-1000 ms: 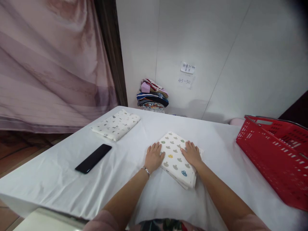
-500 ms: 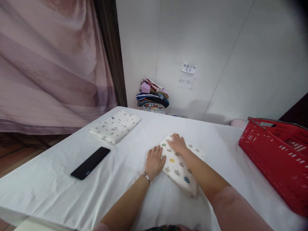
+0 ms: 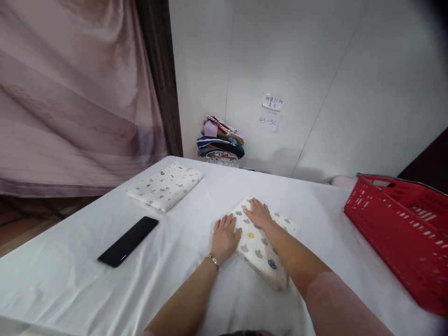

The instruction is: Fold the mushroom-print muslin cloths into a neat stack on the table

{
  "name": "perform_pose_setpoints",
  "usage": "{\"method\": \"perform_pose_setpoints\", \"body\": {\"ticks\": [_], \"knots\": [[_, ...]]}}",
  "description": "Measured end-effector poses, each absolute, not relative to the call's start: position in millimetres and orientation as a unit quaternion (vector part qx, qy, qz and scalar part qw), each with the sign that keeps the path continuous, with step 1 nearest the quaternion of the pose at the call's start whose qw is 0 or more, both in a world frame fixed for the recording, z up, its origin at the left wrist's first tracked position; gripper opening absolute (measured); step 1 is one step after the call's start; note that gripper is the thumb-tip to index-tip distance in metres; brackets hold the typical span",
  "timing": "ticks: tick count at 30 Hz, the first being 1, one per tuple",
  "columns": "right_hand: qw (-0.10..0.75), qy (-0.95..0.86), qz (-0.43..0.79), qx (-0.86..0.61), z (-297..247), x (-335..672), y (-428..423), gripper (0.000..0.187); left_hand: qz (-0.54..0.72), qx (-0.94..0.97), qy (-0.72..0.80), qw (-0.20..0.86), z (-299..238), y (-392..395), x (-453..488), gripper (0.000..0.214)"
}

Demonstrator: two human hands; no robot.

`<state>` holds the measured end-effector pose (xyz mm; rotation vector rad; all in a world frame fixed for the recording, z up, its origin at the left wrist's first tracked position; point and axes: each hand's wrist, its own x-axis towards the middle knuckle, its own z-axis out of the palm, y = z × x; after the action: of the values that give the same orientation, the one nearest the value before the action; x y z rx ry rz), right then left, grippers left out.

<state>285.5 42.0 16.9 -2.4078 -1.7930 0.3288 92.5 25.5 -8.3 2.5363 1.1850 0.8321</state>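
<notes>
A folded white cloth with coloured mushroom prints (image 3: 257, 247) lies on the white-covered table (image 3: 105, 284) in front of me. My left hand (image 3: 224, 237) rests flat at the cloth's left edge, fingers spread, a bracelet on the wrist. My right hand (image 3: 258, 213) lies flat on the cloth's far end, fingers stretched out, the forearm crossing over the cloth. Neither hand holds anything.
A second folded white cloth with small prints (image 3: 164, 185) lies at the far left of the table. A black phone (image 3: 128, 241) lies at the left. A red plastic basket (image 3: 402, 228) stands at the right. A pile of folded clothes (image 3: 220, 140) sits by the wall behind the table.
My right hand has slid from the cloth's right edge to its far end. My left hand has stayed at the left edge. The view has shifted slightly.
</notes>
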Motion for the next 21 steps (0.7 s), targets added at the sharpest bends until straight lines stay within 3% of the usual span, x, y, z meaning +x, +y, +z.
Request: {"method": "perform_pose_setpoints", "body": {"ticks": [8,12,15,18,21], "knots": [[0.111,-0.557,0.173,-0.804,40.8,333.9,26.7,0.06,0.25,0.788,0.536,0.173,-0.4,36.4,68.3,0.043],[0.117,-0.534,0.183,-0.817,41.2,369.8,-11.9,0.047,0.206,0.777,0.541,0.248,6.6,49.2,69.4,0.033],[0.124,-0.524,0.196,-0.819,37.7,378.9,-34.3,0.044,0.232,0.796,0.514,0.22,25.1,79.4,79.1,0.029],[0.141,-0.509,0.207,-0.823,30.7,370.1,-45.7,0.046,0.274,0.805,0.486,0.199,46.3,121.7,88.2,0.035],[0.165,-0.51,0.221,-0.814,21.3,352.7,-53.2,0.043,0.273,0.748,0.54,0.274,51.6,147.3,88.8,0.045]]}}
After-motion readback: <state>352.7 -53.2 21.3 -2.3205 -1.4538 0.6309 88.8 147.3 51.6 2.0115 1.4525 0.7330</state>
